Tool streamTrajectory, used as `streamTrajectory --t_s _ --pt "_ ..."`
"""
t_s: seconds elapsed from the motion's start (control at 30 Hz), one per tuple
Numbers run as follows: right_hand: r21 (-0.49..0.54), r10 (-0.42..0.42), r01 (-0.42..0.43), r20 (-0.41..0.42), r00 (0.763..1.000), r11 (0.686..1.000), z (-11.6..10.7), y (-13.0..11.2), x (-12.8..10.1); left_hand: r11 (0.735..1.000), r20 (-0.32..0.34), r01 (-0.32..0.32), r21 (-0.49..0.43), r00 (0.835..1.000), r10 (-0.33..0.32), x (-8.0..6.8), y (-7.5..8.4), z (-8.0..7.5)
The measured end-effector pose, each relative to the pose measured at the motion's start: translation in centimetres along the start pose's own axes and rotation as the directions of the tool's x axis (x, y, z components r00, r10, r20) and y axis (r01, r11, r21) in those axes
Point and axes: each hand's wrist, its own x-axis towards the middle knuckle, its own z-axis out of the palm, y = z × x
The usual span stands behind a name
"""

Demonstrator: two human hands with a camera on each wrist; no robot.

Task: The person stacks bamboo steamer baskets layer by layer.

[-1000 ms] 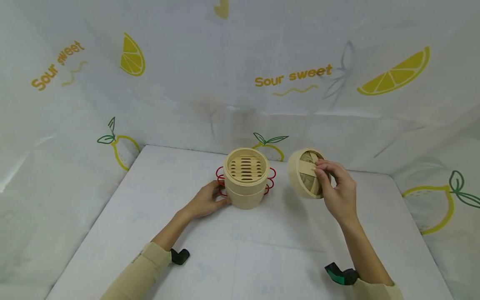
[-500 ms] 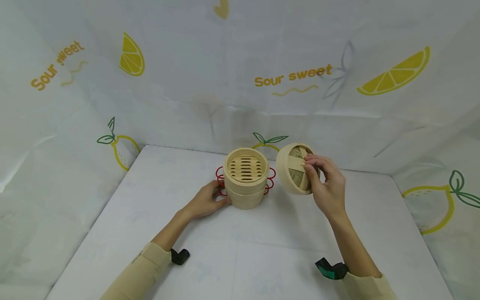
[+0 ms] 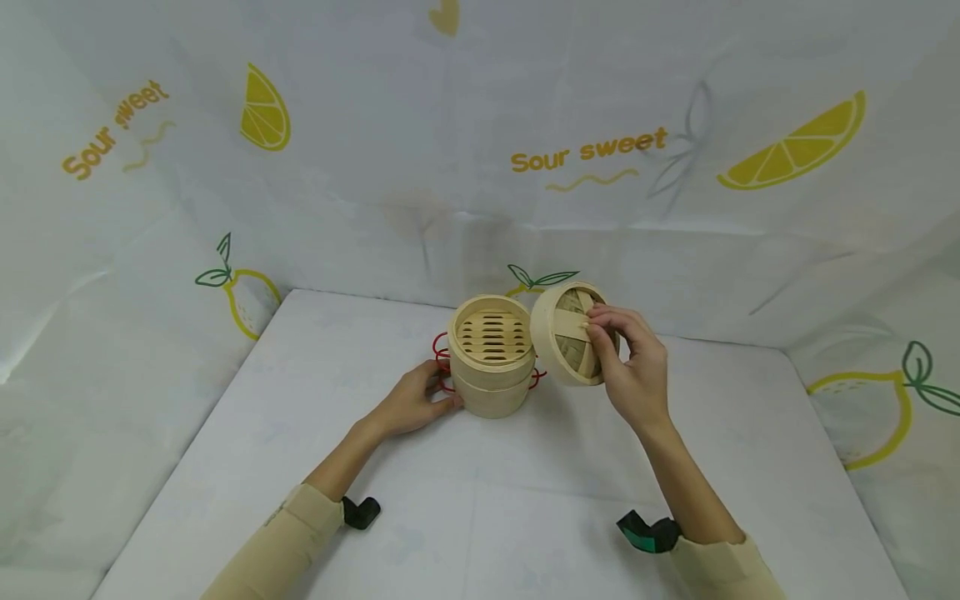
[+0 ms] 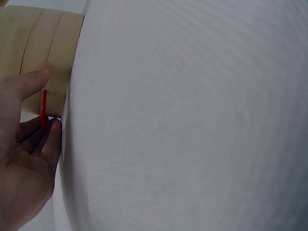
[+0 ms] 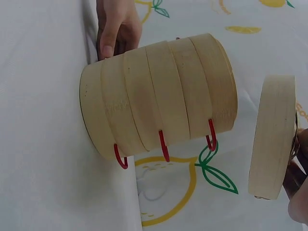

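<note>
Standing near the middle of the white table (image 3: 480, 508), the open bamboo steamer (image 3: 491, 354) is steadied at its left wall by the left hand (image 3: 411, 403), whose fingers are curled round the side and the red wire rack (image 3: 441, 360) under it (apparently so the stack keeps from sliding). The woven lid (image 3: 566, 333) is held in the air just to the right of the steamer's rim, tilted on edge, pinched at its bamboo handle strip by the fingertips of the right hand (image 3: 633, 371).
</note>
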Motion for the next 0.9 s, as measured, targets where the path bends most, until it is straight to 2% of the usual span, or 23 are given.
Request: streamTrajectory --t_s 0.9 --pt "0.068 -0.02 0.023 -0.054 0.998 0.997 2.9 -0.2 0.3 1.0 0.0 0.007 -0.004 1.0 -0.007 0.0 -0.2 0.0"
